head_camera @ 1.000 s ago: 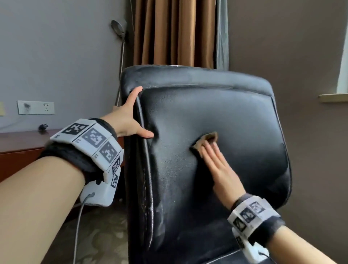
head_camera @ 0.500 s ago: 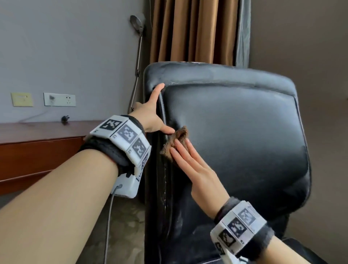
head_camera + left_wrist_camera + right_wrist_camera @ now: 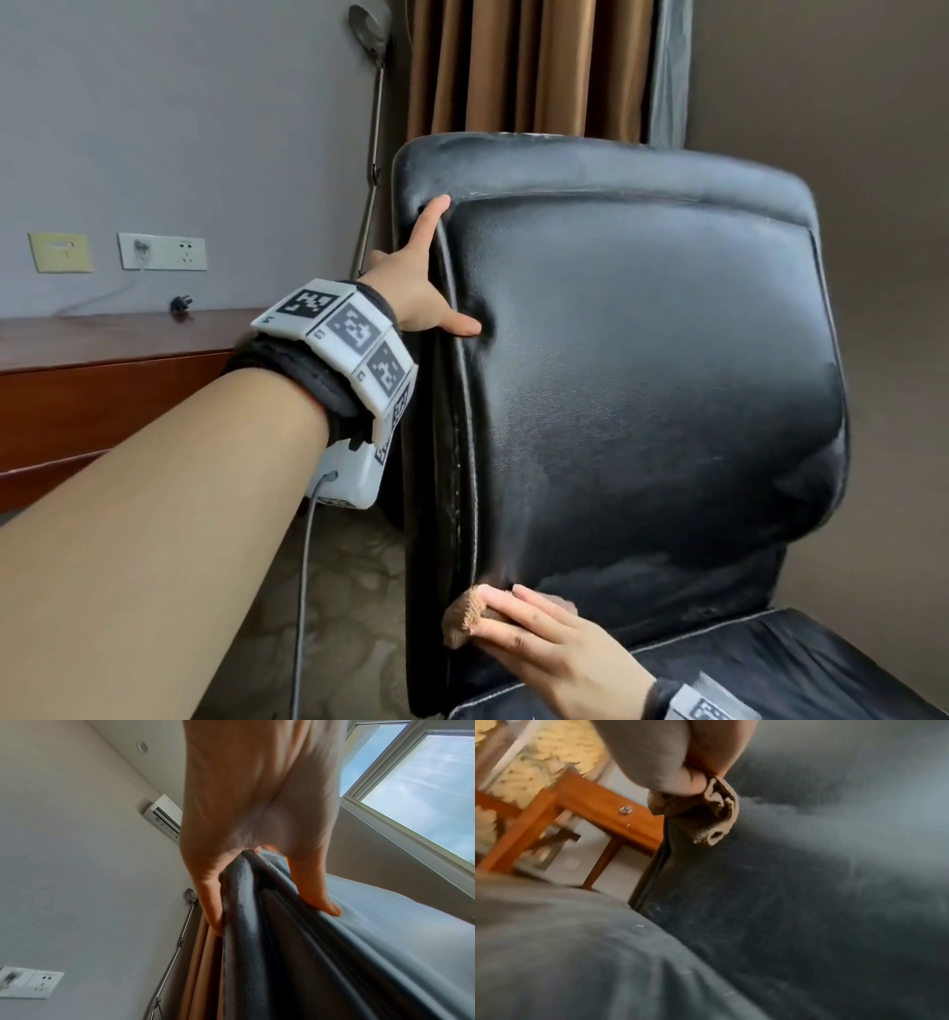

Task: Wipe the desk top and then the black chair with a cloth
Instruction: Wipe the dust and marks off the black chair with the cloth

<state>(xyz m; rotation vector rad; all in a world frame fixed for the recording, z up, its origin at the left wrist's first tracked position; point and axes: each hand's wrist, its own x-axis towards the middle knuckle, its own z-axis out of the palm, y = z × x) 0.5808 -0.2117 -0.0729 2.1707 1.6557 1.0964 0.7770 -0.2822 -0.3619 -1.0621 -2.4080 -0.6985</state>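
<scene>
Two hands on black chair (image 3: 642,385): left hand (image 3: 411,295) clasping backrest edge, right hand (image 3: 557,652) flat on cloth (image 3: 464,616).

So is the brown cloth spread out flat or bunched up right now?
Bunched up. The cloth shows crumpled folds under the right hand, pressed against the chair backrest's lower left edge.

Head cam looks forward and slightly down, pretty close to the black chair (image 3: 642,385), which fills the frame from 12 to 5 o'clock, worktop (image 3: 102,339) off at 9. Left wrist cam sits right under the left hand (image 3: 257,801), aimed steeply up the backrest edge toward the ceiling. Right wrist cam hugs the seat, looking along the right hand (image 3: 680,756); blurry. All three share the chair.
</scene>
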